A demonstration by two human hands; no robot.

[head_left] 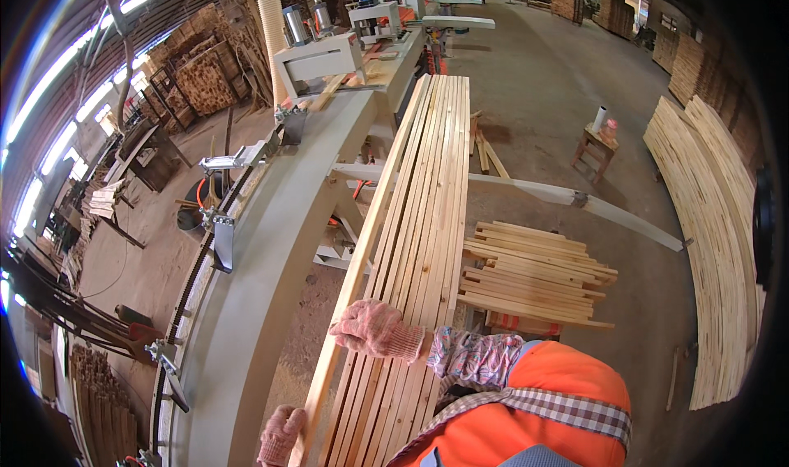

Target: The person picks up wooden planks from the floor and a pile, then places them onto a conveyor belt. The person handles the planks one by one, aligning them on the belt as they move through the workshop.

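A long pale wooden strip [355, 278] stands out along the left side of a stack of similar strips [427, 220]. My right hand [380, 331], in a pinkish knitted glove, reaches across the stack with its fingers bent over this strip. Nearer to me, at the lower edge, my gloved left hand [282, 436] is closed around the same strip near its close end. The fingertips of both hands are partly hidden. Away from me, the strip runs along the left edge of the stack toward the machine.
Left of the strips runs a long grey machine bed [271, 245] with a chain [201, 257] and metal brackets. A shorter pile of wood pieces [534, 270] lies to the right. Beyond it stand a small stool [596, 148] and a tall stack of boards [707, 245]. A grey beam [542, 190] crosses behind.
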